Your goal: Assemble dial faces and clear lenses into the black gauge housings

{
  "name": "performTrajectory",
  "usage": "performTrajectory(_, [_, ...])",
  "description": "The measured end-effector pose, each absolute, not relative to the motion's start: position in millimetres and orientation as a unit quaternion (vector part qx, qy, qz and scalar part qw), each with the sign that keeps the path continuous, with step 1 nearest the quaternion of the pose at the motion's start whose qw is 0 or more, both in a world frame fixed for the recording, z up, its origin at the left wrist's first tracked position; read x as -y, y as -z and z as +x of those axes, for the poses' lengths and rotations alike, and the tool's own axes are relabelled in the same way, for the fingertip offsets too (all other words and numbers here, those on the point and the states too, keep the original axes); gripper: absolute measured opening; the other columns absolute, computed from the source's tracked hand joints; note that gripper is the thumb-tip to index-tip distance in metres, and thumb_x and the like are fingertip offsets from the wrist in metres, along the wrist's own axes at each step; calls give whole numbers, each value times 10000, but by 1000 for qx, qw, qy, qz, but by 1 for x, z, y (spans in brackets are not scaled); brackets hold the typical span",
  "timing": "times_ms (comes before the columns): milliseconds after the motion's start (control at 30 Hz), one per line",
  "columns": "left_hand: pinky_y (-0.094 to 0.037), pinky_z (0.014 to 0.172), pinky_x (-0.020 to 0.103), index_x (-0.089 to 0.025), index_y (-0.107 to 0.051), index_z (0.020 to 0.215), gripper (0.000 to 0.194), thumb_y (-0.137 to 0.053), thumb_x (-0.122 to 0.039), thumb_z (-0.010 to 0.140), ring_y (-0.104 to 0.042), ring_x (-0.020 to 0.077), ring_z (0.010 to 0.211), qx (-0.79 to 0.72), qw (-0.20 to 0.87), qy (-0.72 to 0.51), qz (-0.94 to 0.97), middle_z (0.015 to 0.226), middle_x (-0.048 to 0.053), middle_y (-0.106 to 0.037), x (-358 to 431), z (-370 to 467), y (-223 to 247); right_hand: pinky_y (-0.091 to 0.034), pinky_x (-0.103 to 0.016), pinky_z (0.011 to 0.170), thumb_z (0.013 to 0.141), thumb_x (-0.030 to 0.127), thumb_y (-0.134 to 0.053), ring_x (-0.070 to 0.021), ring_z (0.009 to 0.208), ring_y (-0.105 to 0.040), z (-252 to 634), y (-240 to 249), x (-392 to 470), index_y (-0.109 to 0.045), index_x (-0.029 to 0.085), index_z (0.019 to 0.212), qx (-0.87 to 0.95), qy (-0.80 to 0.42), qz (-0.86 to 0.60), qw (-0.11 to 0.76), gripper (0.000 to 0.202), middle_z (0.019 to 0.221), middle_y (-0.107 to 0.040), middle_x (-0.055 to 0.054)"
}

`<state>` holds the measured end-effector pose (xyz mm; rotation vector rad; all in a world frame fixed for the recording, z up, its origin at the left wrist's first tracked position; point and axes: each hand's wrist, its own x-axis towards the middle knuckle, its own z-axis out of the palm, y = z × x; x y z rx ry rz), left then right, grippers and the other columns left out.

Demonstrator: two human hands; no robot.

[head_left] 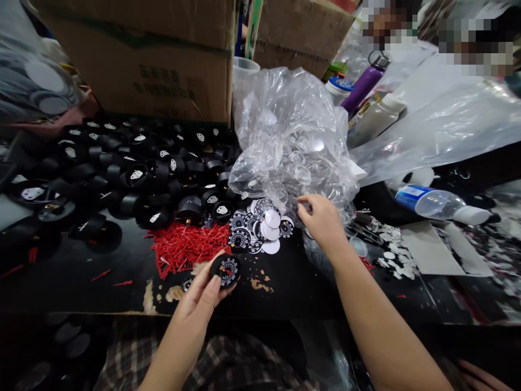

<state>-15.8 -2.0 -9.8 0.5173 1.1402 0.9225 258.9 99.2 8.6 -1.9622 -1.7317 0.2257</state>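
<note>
- Black dial gauge (229, 269), face showing, grasped in left hand (198, 296).
- Clear discs (302, 175) lie just beyond the nearer right hand (323, 220); cannot tell its grip.

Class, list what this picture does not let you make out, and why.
All in the head view:
- Back of the gauge in the left hand: turned away.
- Whether the right hand pinches anything: too small, against the clear bag.
- Green print on the cardboard box: blurred.
- Cardboard box's top: beyond the upper edge.
</note>
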Motion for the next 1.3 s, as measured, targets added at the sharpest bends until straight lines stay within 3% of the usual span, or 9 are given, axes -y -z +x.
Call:
performTrajectory(133, [-507,999,389,-268,-662,1150,341,-631,-404,838,-579,243,1198,-491,725,-448,182,1322,33,-618,-2,-12,7,-488,-388,807,859,273,-510,-194,806,-611,239,-22,-75,-652,138,1014,610,-113,-713,326,250,957,-671,-99])
performTrajectory(233, [-538,936,386,-237,-680,1114,301,-617,-377,855,-678,211,1012,-444,763,-452,126,1173,52,-702,-6,-8,1,-521,-333,695,869,344,-543,-154,679,-624,202,-29,-53,-651,159,1091,564,-337,-653,376,309,825,-692,-46])
performTrajectory(333, [-542,895,346,-187,-709,1038,289,-552,-386,898,-700,181,911,-400,801,-435,97,1027,74,-748,-10,-7,-6,-512,-292,595,858,351,-571,-134,590,-601,163,-35,-35,-672,189,1122,517,-512,-598,337,326,699,-667,-5])
performTrajectory(433, [-534,890,327,-187,-711,1030,314,-516,-406,916,-696,171,909,-387,800,-445,109,1015,75,-747,-10,-9,-9,-510,-285,573,869,322,-564,-135,601,-591,139,-38,-26,-681,218,1134,538,-491,-605,320,307,718,-642,-6])
performTrajectory(667, [-501,959,378,-269,-627,1194,367,-651,-316,831,-569,245,1200,-437,751,-448,211,1312,51,-615,-4,-12,1,-496,-345,841,933,258,-492,-172,963,-581,129,-34,-19,-643,269,1196,695,-341,-562,292,303,1123,-545,-75])
performTrajectory(767, [-442,1039,381,-261,-597,1245,420,-650,-299,829,-540,237,1245,-451,725,-432,289,1337,48,-604,0,-14,1,-482,-312,782,961,343,-447,-170,917,-587,128,-36,-23,-669,219,1001,691,-347,-567,283,257,995,-596,-57])
performTrajectory(933, [-405,1074,347,-261,-583,1267,419,-619,-314,853,-537,223,1253,-443,701,-403,386,1337,42,-608,7,-16,-7,-366,-287,590,988,314,-309,-140,594,-478,117,-37,-29,-471,205,662,727,-242,-581,274,381,613,-509,5])
performTrajectory(1133, [-379,1090,357,-275,-599,1247,405,-620,-331,846,-534,231,1254,-492,668,-378,412,1328,32,-615,14,-31,-10,-367,-277,598,981,262,-320,-136,593,-485,104,-30,-26,-481,205,646,737,-262,-544,305,377,600,-512,6])
performTrajectory(1300, [-405,1062,437,-285,-597,1245,414,-597,-397,846,-585,266,1192,-635,599,-337,353,1247,60,-669,59,-112,1,-439,-279,663,969,356,-404,-157,722,-603,111,-27,-26,-629,229,887,711,-424,-501,255,270,772,-662,-7])
